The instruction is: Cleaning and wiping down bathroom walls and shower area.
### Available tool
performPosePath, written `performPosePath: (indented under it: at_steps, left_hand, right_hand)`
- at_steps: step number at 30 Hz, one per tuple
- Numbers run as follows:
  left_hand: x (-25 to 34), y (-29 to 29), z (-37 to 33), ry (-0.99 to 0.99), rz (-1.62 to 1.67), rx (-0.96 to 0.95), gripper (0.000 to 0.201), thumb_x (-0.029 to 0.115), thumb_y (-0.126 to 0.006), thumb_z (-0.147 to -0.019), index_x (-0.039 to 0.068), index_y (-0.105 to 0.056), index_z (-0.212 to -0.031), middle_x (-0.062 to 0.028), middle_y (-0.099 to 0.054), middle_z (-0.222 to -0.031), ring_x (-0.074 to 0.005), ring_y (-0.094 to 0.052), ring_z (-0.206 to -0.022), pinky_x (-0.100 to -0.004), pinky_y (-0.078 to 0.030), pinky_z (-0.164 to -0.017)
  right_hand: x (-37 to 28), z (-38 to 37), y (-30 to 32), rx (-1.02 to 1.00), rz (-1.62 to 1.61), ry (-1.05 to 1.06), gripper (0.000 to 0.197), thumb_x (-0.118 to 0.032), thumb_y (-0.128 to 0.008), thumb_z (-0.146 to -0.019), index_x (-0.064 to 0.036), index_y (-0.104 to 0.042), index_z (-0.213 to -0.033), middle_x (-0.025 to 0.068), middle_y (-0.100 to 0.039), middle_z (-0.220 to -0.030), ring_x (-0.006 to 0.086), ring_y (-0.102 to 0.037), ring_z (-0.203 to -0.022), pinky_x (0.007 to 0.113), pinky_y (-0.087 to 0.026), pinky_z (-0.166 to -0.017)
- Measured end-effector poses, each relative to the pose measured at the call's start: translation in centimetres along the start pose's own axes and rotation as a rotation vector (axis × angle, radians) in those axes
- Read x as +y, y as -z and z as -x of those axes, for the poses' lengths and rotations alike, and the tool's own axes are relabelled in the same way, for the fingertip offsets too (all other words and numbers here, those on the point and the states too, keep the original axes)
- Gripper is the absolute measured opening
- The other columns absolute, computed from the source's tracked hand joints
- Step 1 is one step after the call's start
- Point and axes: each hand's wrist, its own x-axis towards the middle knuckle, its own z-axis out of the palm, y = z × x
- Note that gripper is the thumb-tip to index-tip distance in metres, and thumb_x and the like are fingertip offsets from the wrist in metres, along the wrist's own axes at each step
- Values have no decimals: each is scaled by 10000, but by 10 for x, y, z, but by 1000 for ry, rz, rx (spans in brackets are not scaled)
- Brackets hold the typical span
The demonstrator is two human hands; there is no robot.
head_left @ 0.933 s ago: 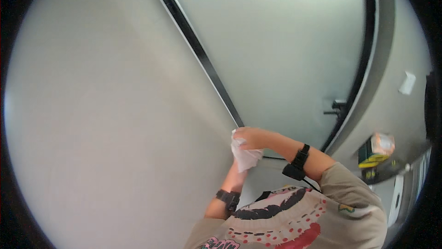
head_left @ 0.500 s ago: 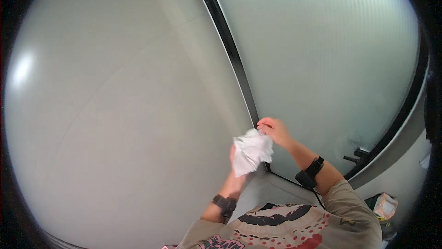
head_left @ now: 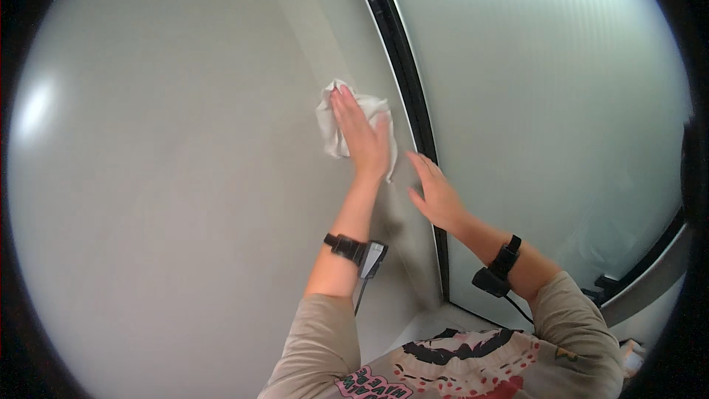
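Note:
With its fingers stretched out, my left hand (head_left: 360,132) presses a crumpled white cloth (head_left: 331,138) against the smooth grey wall (head_left: 199,177). The cloth shows around the fingers and hangs down beside the palm. To the right and a little lower, my right hand (head_left: 439,196) is open, its fingers spread and holding nothing. Its fingertips are close to the black frame strip (head_left: 402,52) that runs between the wall and a ribbed glass panel (head_left: 539,104). Whether they touch the strip I cannot tell.
Dark bands with small boxes sit on both forearms, the left box (head_left: 374,257) and the right box (head_left: 490,281) each trailing a cable. A black fitting (head_left: 607,284) is at the panel's lower right. Below it lies a partly hidden pale orange item (head_left: 633,357).
My left hand has moved up and left with the cloth, now spread flat on the wall. My right hand has let go of the cloth and opened beside the strip.

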Motion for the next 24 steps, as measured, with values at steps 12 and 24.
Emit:
performPosePath:
  at_steps: [12,24]
  left_hand:
    - [86,-22,-96,-274,-217,193,721,130,-536,-974,-112,-149,-1532,-310,-196,-1595,-432,-198,-1494,-482,-193,-1226]
    - [18,-47,-77,-398,-478,61,869,215,-649,-914,-154,-138,-1512,-317,-203,-1591,-417,-196,-1500,-437,-176,-1241]
  right_hand:
    - [19,7,16,222,136,314,944,-243,-755,-797,40,-228,-1526,261,-172,-1613,471,-234,-1466,537,-222,-1204]
    - [87,40,-22,309,-23,446,794,-268,-646,-863,-44,-300,-1542,187,-235,-1624,388,-231,-1499,463,-231,-1220]
